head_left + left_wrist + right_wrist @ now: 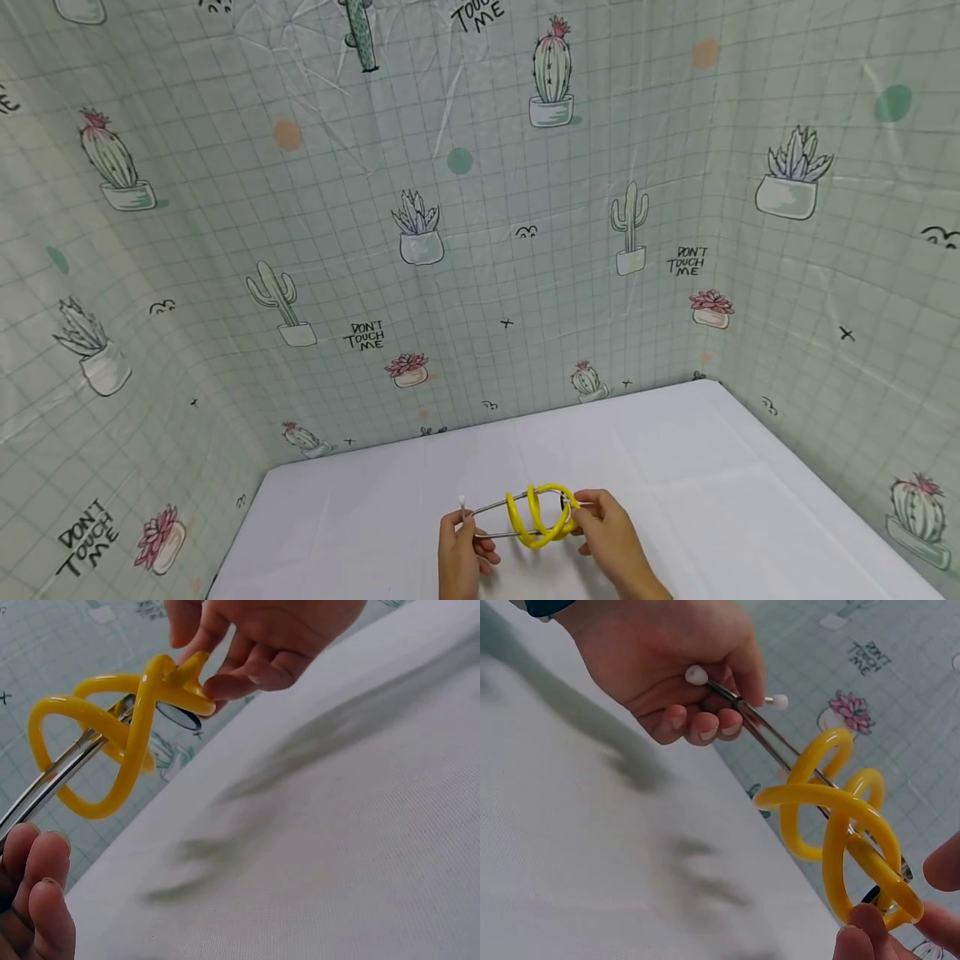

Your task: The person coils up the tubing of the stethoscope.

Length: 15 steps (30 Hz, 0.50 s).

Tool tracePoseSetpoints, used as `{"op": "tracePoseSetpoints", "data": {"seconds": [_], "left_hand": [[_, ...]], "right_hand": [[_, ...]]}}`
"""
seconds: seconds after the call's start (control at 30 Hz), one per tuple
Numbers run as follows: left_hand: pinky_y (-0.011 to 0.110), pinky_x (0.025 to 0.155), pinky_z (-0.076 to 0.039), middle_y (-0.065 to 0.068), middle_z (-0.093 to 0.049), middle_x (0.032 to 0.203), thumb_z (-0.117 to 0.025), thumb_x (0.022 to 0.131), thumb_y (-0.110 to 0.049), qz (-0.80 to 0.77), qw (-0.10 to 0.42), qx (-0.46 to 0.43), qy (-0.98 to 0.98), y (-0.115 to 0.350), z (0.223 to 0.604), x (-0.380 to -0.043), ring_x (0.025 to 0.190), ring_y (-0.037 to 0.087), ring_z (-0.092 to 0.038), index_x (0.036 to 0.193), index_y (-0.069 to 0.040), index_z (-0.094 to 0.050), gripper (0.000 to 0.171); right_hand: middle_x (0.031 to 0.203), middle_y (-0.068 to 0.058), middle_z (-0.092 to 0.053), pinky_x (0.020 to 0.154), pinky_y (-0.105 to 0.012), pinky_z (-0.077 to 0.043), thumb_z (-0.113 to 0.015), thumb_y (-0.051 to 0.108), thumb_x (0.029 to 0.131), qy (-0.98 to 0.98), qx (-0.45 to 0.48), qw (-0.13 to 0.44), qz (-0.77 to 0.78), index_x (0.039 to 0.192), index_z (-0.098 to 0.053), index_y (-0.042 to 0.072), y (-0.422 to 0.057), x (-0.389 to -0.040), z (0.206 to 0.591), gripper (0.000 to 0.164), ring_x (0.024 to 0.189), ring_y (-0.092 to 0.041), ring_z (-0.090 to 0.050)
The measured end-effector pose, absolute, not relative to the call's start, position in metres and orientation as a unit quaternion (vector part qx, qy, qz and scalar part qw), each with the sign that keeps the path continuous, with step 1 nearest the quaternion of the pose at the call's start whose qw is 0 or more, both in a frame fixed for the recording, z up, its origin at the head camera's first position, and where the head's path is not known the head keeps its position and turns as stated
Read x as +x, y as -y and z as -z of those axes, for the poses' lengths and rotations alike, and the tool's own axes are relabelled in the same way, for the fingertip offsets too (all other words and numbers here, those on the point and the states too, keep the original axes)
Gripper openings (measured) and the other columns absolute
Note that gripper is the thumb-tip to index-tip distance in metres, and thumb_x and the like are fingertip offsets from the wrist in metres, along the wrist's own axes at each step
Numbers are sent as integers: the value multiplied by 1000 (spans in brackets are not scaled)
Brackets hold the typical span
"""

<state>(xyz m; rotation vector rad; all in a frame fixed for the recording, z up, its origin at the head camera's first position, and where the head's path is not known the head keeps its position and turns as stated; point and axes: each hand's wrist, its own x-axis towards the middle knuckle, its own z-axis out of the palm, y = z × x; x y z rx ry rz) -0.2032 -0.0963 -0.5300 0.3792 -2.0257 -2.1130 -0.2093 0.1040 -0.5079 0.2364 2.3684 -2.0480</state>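
Observation:
My left hand (459, 557) grips one end of a narrow metal rod frame (492, 505). White knobs stick out at that end, one (697, 675) over the palm and another (780, 701) past the fingers in the right wrist view. Around the frame's far half winds a thick, glossy yellow tube (139, 742), bent into several loops. The fingertips of my right hand (613, 537) pinch the tube at its right end. Beside those fingertips, a dark ring (180, 726) shows by the tube. Both hands hold the piece above the table.
A white cloth covers the table (360, 508), and shadows of the hands fall on it. Behind and along both sides hangs a pale green grid curtain (480, 292) printed with potted cacti and lettering.

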Motion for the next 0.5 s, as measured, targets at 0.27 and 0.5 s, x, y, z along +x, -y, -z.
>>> {"op": "tracePoseSetpoints", "data": {"seconds": [0.27, 0.5], "left_hand": [[21, 40, -41, 7, -57, 68, -39, 104, -10, 719, 95, 123, 678, 97, 532, -207, 47, 15, -58, 118, 3, -42, 19], [21, 41, -42, 8, -65, 69, -43, 106, -12, 717, 90, 112, 682, 96, 536, -210, 51, 16, -62, 120, 3, -46, 21]], "right_hand": [[99, -10, -67, 61, -35, -56, -58, 10, 94, -751, 80, 2, 655, 123, -55, -8, -106, -214, 509, 34, 79, -20, -63], [98, -10, -68, 64, -33, -57, -56, 12, 96, -747, 83, -7, 660, 123, -58, -9, -112, -219, 511, 34, 81, -19, -64]]}}
